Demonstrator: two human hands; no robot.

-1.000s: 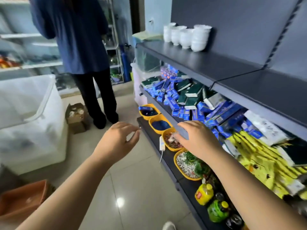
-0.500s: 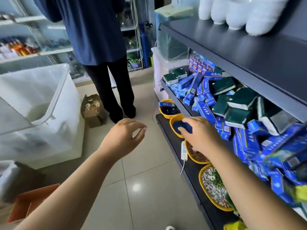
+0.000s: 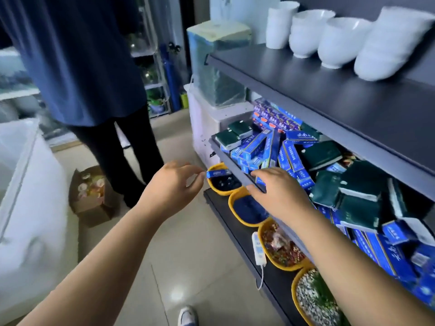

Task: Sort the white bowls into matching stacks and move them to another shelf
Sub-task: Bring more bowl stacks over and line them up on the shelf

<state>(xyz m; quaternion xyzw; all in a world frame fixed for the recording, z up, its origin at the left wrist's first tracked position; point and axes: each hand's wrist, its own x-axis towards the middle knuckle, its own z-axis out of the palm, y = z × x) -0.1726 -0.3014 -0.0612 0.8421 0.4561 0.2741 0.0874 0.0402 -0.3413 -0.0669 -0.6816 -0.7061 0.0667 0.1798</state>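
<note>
Your left hand [image 3: 171, 191] hangs over the pale tiled floor [image 3: 188, 267] with its fingers loosely curled and the thumb close to the forefinger, gripping nothing; your right hand [image 3: 280, 194] reaches palm-down with the fingers fairly straight at the front lip of the grey middle shelf [image 3: 231, 161], also empty, and whether the fingertips touch that lip cannot be told.

The four stacks of glossy white bowls [image 3: 341, 41] stand in a row on the dark grey top shelf [image 3: 329, 97], well above both hands; the farthest stack is narrow and tall, and the nearest is blurred towards the frame's edge.

Just beyond your right hand the middle shelf is heaped with blue cardboard cartons [image 3: 261, 147] and dark green wrapped packs [image 3: 322, 154]; on the black bottom shelf below it a line of yellow plastic tubs [image 3: 231, 204] holds dark blue material, mixed coloured gravel and pale pebbles, with a white power strip [image 3: 259, 251] lying beside them.

A person in a dark blue top [image 3: 77, 67] and black trousers stands ahead on the left; an open brown cardboard box [image 3: 90, 196] sits by their feet; a translucent white bin [image 3: 23, 208] fills the left side; a white shoe [image 3: 187, 316] shows at the bottom.
</note>
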